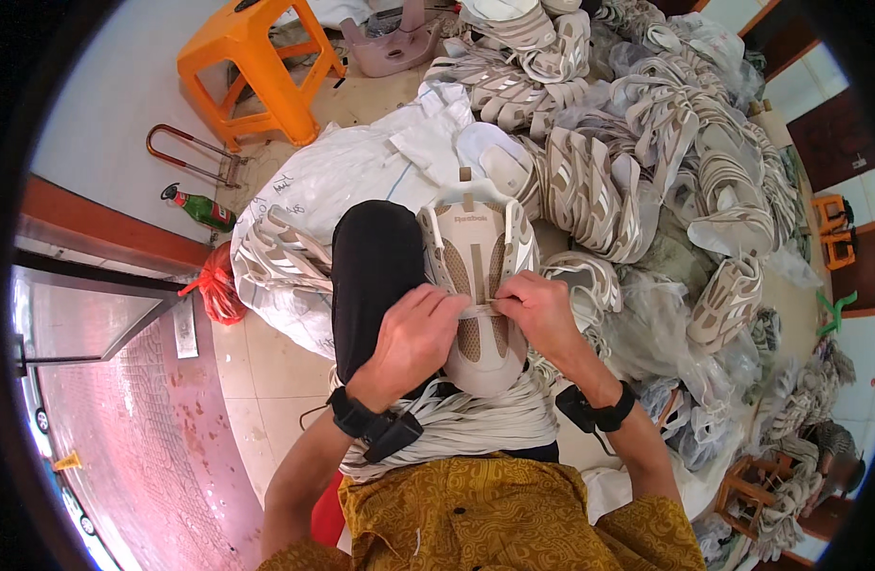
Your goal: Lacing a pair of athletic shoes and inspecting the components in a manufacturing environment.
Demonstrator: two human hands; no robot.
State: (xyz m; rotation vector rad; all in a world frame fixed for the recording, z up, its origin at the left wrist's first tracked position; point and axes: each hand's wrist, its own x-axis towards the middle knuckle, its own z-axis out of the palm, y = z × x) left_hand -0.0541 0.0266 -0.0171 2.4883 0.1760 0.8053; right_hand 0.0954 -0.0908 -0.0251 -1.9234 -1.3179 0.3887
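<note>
A beige and white shoe upper [471, 233] with mesh panels lies across my lap beside my black-trousered knee, toe end toward me. A pale shoelace [478, 310] crosses its lacing area. On the left side of the upper, my left hand [418, 335] pinches the lace with fingers closed. My right hand [542, 306] grips the lace from the right, thumb and forefinger together. Part of the lace is hidden by my fingers. Below the upper, a thick bundle of loose off-white shoelaces [466, 419] is spread over my lap.
Stacked shoe uppers [599, 181] and clear plastic bags [651, 314] crowd the floor ahead and right. More uppers [283, 252] lie on a white woven sack [342, 162] at left. An orange stool [266, 76], green bottle [199, 205] and red bag [220, 285] stand near the wall.
</note>
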